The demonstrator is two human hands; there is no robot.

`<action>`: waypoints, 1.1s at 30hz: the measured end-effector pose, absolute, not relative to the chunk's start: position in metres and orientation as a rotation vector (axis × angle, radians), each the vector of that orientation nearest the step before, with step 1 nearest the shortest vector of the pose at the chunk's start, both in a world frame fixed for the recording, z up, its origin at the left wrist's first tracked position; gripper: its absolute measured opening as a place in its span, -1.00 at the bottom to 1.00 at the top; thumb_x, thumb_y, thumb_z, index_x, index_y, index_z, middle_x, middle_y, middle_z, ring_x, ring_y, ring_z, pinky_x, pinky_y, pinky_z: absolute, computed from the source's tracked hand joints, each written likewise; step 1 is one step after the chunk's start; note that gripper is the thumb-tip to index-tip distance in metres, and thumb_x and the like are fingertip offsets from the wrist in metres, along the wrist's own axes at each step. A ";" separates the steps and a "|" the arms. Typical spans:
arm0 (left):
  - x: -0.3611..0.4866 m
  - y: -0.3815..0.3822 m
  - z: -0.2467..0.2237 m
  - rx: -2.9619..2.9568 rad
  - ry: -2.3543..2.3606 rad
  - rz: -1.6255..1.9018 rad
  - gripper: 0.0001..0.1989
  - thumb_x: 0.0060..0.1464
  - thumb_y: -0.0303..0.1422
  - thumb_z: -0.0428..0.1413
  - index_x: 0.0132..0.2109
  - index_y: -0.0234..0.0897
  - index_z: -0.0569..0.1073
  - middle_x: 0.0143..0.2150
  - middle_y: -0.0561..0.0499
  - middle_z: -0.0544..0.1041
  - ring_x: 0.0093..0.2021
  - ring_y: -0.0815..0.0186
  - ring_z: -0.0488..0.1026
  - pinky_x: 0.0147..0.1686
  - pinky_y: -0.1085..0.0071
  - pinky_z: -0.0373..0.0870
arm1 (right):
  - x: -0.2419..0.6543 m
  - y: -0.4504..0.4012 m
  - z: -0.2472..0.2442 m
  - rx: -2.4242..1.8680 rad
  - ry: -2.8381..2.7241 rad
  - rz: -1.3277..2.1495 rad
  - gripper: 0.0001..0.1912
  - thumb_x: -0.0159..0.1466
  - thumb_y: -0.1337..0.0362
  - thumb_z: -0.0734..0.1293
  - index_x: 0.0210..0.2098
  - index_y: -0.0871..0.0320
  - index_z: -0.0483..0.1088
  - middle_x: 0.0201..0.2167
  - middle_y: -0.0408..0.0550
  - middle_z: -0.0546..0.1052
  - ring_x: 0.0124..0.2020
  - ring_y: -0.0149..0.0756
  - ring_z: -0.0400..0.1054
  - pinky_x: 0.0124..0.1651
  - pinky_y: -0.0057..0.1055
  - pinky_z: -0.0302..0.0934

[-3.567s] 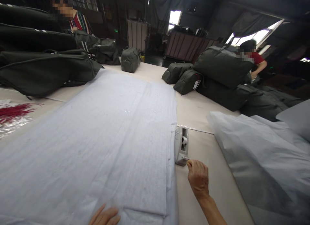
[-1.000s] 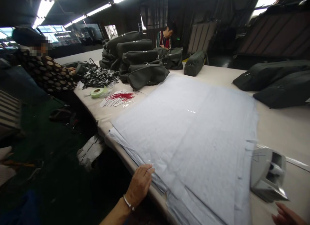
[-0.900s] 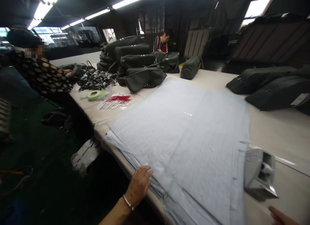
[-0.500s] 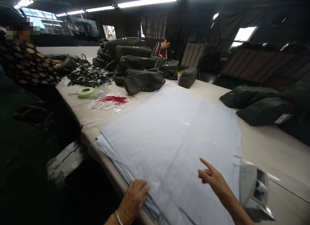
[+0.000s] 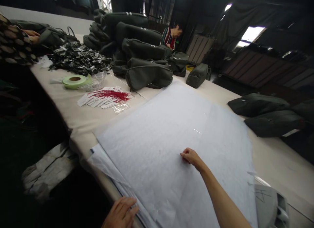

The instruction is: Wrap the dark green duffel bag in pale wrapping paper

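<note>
A broad stack of thin, whitish translucent plastic sheets (image 5: 157,136) lies across the table in front of me. My right hand (image 5: 191,157) is over the middle of the stack, its fingers curled and the tips drawn together. Whether a bit of the top sheet or anything else is pinched there cannot be made out. At the stack's near left edge rests my left hand (image 5: 122,211), fingers stretched out and slightly apart, holding nothing. Beside the hand, the layered edges of the sheets hang a little uneven along the table's side.
Dark green bags (image 5: 149,74) are piled at the back, with more bags (image 5: 274,121) at the right. Left of the stack lie red-stringed tags (image 5: 105,98), a green tape roll (image 5: 75,80) and black straps (image 5: 80,59). A grey machine (image 5: 267,201) stands lower right. Two people work beyond.
My right hand has moved left and away from me, and its pointing finger has curled in. My left hand sits lower in view, along the same edge. The view has tilted down.
</note>
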State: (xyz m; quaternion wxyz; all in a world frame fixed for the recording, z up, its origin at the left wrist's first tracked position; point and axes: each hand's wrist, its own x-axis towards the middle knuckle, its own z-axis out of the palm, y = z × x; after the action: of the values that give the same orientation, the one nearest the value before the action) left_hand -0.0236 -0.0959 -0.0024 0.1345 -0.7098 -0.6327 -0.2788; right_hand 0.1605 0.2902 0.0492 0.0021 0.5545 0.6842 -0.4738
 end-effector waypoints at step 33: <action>-0.217 0.013 0.017 -2.126 -1.781 -0.361 -0.29 0.23 0.07 -0.07 0.35 -0.26 0.13 0.33 -0.11 0.27 0.33 0.11 0.13 0.35 0.06 -0.31 | 0.182 0.213 0.004 2.281 2.204 -0.098 -0.17 0.29 -0.13 -0.03 0.39 0.27 -0.08 0.42 0.09 -0.10 0.43 0.01 -0.30 0.38 0.13 -0.36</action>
State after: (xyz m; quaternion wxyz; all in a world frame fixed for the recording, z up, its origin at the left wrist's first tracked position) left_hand -0.2169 0.0126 0.0174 0.1716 -0.7490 -0.6272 -0.1272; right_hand 0.1818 0.2134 0.0038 -0.0159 0.7188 0.6943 -0.0308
